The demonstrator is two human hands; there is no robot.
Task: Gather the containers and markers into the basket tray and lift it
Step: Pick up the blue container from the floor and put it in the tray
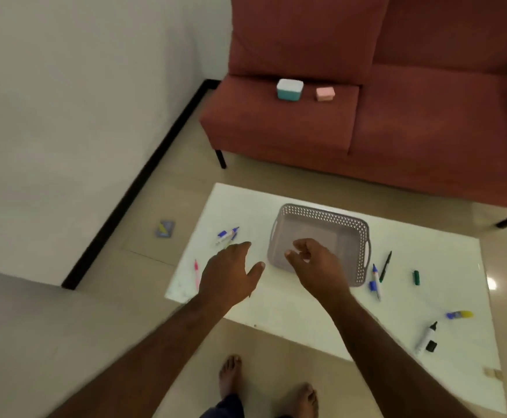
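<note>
White counter (306,321) carries the grey basket tray (324,224) centrally, markers (227,235) scattered toward both side edges, two containers (290,89) apart on the sofa (427,116), while left hand (231,273) spreads empty and right hand (315,263) hangs loosely curled, holding nothing.

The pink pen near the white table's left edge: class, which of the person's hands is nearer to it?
Left. The left hand hovers just right of the pink pen, while the right hand is farther right, over the grey perforated plastic basket tray.
</note>
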